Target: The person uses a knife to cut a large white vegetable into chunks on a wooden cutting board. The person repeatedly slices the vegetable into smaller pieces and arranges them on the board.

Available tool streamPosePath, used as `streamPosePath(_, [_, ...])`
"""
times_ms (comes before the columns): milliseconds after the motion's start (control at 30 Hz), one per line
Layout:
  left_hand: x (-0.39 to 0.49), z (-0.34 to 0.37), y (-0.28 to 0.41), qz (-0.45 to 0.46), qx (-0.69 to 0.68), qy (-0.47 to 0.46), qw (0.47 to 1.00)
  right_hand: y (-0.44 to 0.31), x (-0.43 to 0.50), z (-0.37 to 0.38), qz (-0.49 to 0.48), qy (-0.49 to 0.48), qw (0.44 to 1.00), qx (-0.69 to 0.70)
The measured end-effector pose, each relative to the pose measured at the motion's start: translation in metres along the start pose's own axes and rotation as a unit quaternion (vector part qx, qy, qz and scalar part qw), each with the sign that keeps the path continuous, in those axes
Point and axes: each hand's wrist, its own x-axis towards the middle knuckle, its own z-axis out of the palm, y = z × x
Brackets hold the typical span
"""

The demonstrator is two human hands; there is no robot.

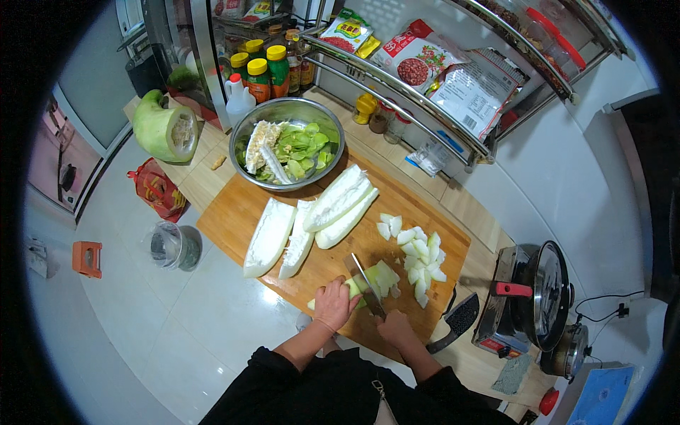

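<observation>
My left hand (334, 303) presses on a pale green piece of peeled gourd (382, 277), which lies along the near part of a wooden cutting board (226, 226). In my right hand (396, 329) is the handle of a kitchen knife (366, 284), its blade across the gourd piece. Cut slices lie just right of the blade. Farther right is a heap of white gourd chunks (422, 260), with a few pieces (389, 226) beside it. Several long peeled wedges (270, 236) rest toward the back left of the board, some overlapping.
A steel bowl (340, 127) of green peel and seedy pulp stands at the board's back edge. A cut gourd (156, 130) sits back left. Right of the board are a dark cleaver (461, 319) and a stove (491, 313) with a lidded pan (550, 297). A metal rack (382, 85) overhangs the back.
</observation>
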Motion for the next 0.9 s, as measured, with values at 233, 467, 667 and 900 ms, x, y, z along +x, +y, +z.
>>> streamPosePath(233, [0.003, 0.001, 0.001, 0.017, 0.011, 0.016, 1.0, 0.0, 0.026, 0.027, 0.021, 0.045, 0.999, 0.02])
streamPosePath(467, [-0.004, 0.001, -0.003, 0.01, -0.012, -0.008, 1.0, -0.007, -0.018, -0.008, -0.008, 0.004, 0.998, 0.061])
streamPosePath(667, [-0.006, 0.002, -0.002, 0.015, -0.004, -0.018, 1.0, -0.003, 0.002, 0.01, 0.011, 0.025, 1.0, 0.012])
streamPosePath(900, [-0.003, 0.003, -0.005, 0.025, 0.005, -0.01, 1.0, -0.001, 0.016, 0.021, 0.0, 0.014, 1.0, 0.027])
